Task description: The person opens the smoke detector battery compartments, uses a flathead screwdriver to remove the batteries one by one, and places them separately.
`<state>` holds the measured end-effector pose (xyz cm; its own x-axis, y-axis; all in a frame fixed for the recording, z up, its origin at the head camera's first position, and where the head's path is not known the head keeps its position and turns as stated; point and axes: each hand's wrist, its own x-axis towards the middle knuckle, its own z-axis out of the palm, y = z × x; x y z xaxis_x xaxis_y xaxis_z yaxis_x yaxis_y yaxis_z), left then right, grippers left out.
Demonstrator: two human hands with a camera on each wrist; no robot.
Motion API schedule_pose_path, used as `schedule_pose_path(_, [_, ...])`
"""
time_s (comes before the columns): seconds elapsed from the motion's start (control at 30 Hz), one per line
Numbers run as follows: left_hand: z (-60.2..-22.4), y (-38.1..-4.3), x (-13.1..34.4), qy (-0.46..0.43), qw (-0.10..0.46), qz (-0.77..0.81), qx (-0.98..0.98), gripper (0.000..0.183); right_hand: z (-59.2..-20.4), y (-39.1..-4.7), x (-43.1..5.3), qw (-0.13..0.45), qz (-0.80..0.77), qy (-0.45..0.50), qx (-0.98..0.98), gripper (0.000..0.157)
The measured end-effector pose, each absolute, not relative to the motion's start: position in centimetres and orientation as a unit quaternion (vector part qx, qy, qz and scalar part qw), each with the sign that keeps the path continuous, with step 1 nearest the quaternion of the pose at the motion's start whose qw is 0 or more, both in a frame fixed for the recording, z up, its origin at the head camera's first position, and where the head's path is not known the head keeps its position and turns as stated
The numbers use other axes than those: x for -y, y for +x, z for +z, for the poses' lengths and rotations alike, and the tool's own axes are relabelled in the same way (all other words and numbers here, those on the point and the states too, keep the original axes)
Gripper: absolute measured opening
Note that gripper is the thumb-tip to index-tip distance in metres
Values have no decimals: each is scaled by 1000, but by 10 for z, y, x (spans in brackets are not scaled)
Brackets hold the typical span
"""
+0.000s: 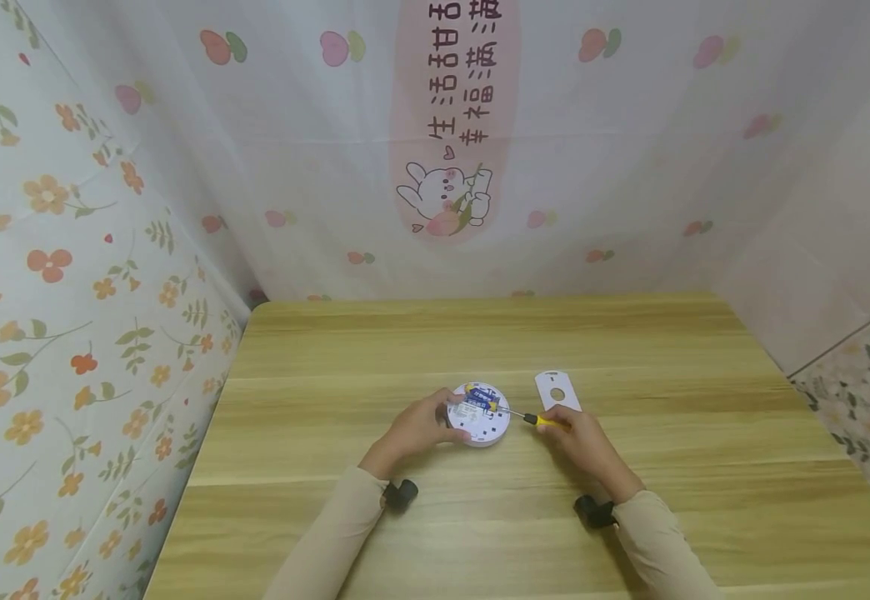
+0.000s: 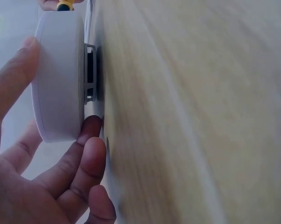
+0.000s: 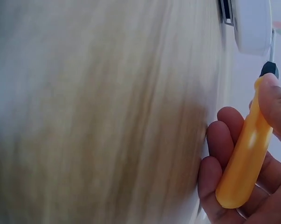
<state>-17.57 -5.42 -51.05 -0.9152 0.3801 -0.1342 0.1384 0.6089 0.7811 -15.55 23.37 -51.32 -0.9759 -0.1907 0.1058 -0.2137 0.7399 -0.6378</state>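
A round white smoke detector (image 1: 489,431) lies with its back facing up on the table, showing a label and blue batteries (image 1: 482,397). My left hand (image 1: 417,427) grips its left side, thumb at the near edge and fingers round the far edge. In the left wrist view, a vented part of the smoke detector (image 2: 61,79) faces the tabletop. My right hand (image 1: 583,442) holds a screwdriver (image 1: 546,422) by its yellow handle, fingers curled round it. The metal shaft points left, its tip right at the end of the batteries.
A white mounting plate (image 1: 567,401) with a round hole lies just beyond my right hand, partly covered by it. The wooden table (image 1: 315,358) meets hanging printed curtains (image 1: 292,150) at the back and left. Both wrists carry small black cameras (image 1: 401,496).
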Motion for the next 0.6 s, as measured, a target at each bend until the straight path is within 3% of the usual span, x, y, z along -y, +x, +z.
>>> schedule_pose_path(0.6, [-510,-175,56,135,156,438,-875,67,-514,-156,-234,-6,373,114,921,5])
